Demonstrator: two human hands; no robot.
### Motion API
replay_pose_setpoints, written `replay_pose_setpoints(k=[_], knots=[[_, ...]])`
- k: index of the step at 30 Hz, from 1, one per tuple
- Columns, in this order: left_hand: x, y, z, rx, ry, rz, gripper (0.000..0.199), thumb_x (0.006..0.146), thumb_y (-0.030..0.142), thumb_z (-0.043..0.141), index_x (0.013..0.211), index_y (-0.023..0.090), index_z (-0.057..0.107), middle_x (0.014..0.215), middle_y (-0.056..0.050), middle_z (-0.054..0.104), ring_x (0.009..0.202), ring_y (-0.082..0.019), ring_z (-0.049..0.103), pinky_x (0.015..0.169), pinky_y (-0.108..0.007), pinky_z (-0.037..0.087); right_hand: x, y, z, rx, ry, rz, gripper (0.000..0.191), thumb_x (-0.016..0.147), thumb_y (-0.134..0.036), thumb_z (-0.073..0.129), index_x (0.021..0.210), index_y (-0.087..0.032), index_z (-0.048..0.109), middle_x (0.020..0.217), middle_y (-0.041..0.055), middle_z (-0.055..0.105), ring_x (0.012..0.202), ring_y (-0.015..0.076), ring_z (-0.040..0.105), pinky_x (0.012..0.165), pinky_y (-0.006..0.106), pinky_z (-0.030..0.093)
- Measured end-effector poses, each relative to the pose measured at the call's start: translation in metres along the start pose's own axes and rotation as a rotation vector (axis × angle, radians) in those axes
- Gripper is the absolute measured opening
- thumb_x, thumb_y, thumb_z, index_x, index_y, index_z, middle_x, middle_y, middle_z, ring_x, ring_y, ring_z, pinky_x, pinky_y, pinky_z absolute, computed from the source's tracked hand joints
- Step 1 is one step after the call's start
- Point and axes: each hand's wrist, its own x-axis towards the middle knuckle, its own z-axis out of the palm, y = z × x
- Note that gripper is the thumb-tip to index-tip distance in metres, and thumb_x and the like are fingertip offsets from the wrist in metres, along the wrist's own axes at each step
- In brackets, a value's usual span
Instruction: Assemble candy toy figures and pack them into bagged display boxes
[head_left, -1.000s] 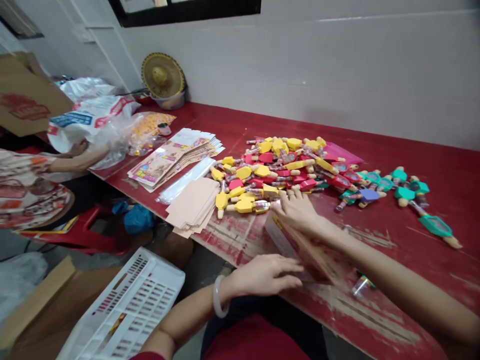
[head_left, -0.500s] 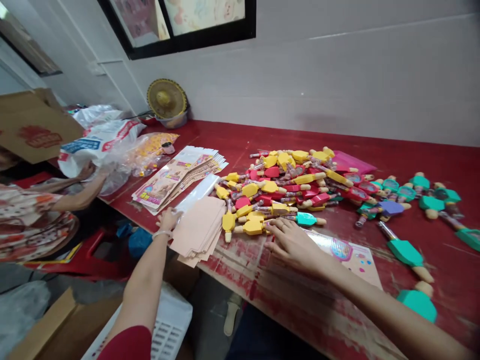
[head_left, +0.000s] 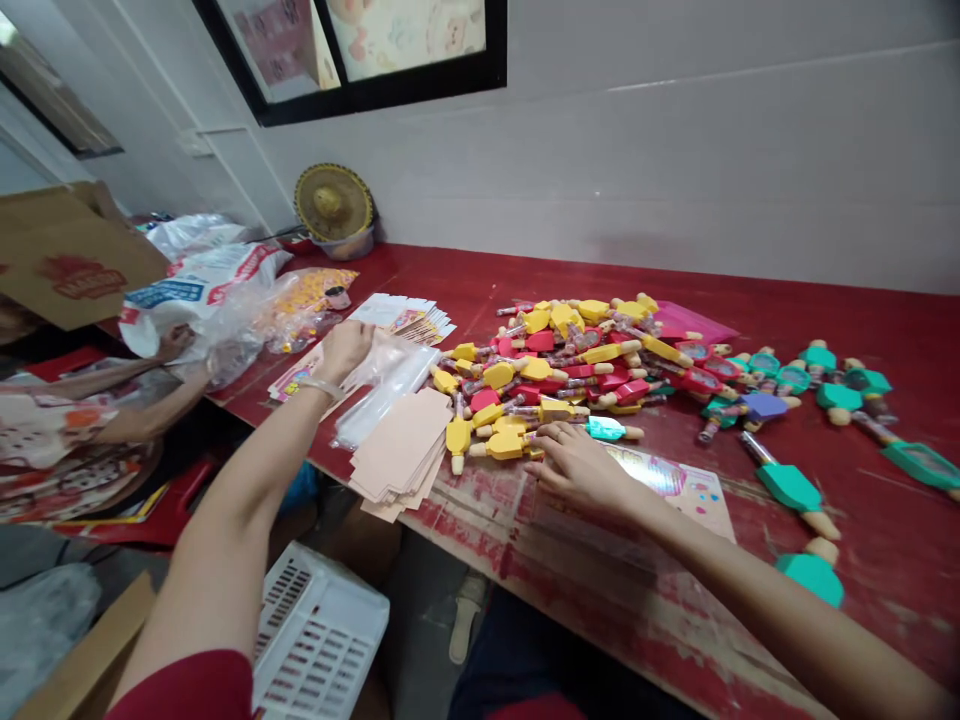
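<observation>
Plas. bag (head_left: 394, 368) in curled L hand (head_left: 347, 350)

Behind the heap of yellow and red pieces (head_left: 555, 365), bare red desk (head_left: 780, 315) is stretching back to the wall (head_left: 675, 180), leaving a passage interrupted only by a pink sheet (head_left: 697, 322) poking out at the heap's back right. Left of the heap, pale cards (head_left: 405, 435), clear plastic bags (head_left: 386, 392) and a stack of printed cards (head_left: 390, 310) are crowding together, with the left hand (head_left: 345, 350) hanging among them. In front of the heap, the right hand (head_left: 574, 462) is blocking the near side, while worn desk is lying open toward the front edge. Right of the heap, teal pieces (head_left: 791, 487) are lying scattered, leaving gaps between them.
</observation>
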Motion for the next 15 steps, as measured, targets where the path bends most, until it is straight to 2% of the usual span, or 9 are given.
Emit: replay_pose_setpoints(k=[2,4,5,7,9,10,12,14,15], knots=[[-0.004,0.033,-0.027,-0.075,0.062,0.044,0.054,0.097,0.042,0.028,0.104,0.008,0.069,0.111,-0.023,0.069,0.102,-0.031,0.063,0.088,-0.038,0.044,-0.001,0.0,0.002,-0.012,0.008,-0.003,0.042,0.099,-0.049,0.048,0.118,-0.016,0.066,0.121,0.0156,0.064,0.115,0.0297,0.054,0.098,0.045,0.043],[-0.023,0.071,-0.049,-0.232,0.071,0.133,0.046,0.095,0.043,0.038,0.084,0.012,0.071,0.088,-0.016,0.073,0.081,-0.023,0.067,0.077,-0.03,0.046,0.0,-0.005,0.004,-0.041,0.059,0.028,0.045,0.096,-0.049,0.053,0.123,-0.014,0.064,0.127,0.0175,0.062,0.122,0.033,0.051,0.102,0.049,0.04],[-0.036,0.09,-0.059,-0.326,0.044,0.177,0.044,0.094,0.042,0.042,0.076,0.013,0.069,0.077,-0.013,0.072,0.07,-0.02,0.067,0.071,-0.028,0.046,0.001,-0.01,0.005,-0.052,0.115,0.059,0.051,0.093,-0.049,0.058,0.129,-0.013,0.06,0.132,0.0191,0.059,0.127,0.0352,0.047,0.105,0.051,0.037],[-0.066,0.124,-0.075,-0.477,-0.041,0.223,0.041,0.092,0.042,0.047,0.067,0.014,0.065,0.063,-0.009,0.067,0.055,-0.016,0.063,0.06,-0.025,0.044,0.008,-0.026,0.007,-0.034,0.26,0.12,0.075,0.084,-0.049,0.069,0.144,-0.008,0.045,0.145,0.0229,0.047,0.137,0.0383,0.037,0.111,0.055,0.03],[-0.092,0.15,-0.086,-0.559,-0.118,0.242,0.041,0.091,0.043,0.05,0.065,0.014,0.062,0.056,-0.006,0.063,0.049,-0.015,0.06,0.054,-0.024,0.041,0.018,-0.044,0.009,0.064,0.401,0.163,0.097,0.077,-0.047,0.075,0.152,-0.005,0.029,0.153,0.025,0.036,0.142,0.0378,0.029,0.114,0.054,0.027],[-0.102,0.157,-0.091,-0.572,-0.138,0.26,0.041,0.091,0.044,0.049,0.066,0.015,0.061,0.054,-0.005,0.061,0.048,-0.015,0.059,0.052,-0.024,0.04,0.024,-0.053,0.008,0.138,0.453,0.176,0.099,0.077,-0.045,0.076,0.153,-0.006,0.026,0.153,0.0246,0.034,0.142,0.0367,0.03,0.115,0.053,0.028],[-0.115,0.162,-0.099,-0.506,-0.124,0.315,0.043,0.092,0.048,0.048,0.065,0.016,0.059,0.054,-0.004,0.059,0.048,-0.015,0.057,0.052,-0.025,0.037,0.033,-0.063,0.004,0.314,0.523,0.193,0.077,0.083,-0.04,0.069,0.147,-0.01,0.038,0.146,0.0212,0.046,0.136,0.0335,0.04,0.111,0.05,0.034],[-0.12,0.153,-0.107,-0.311,-0.05,0.377,0.046,0.091,0.051,0.048,0.063,0.017,0.06,0.056,-0.005,0.06,0.052,-0.017,0.057,0.055,-0.027,0.036,0.035,-0.065,-0.006,0.507,0.562,0.187,0.039,0.092,-0.034,0.056,0.126,-0.015,0.058,0.125,0.0153,0.063,0.118,0.0281,0.056,0.101,0.043,0.042],[-0.122,0.145,-0.11,-0.189,-0.02,0.394,0.047,0.09,0.053,0.048,0.063,0.017,0.061,0.058,-0.006,0.061,0.056,-0.019,0.058,0.057,-0.029,0.037,0.033,-0.063,-0.012,0.592,0.578,0.174,0.027,0.095,-0.031,0.05,0.112,-0.017,0.064,0.114,0.0121,0.068,0.107,0.025,0.06,0.095,0.039,0.045]])
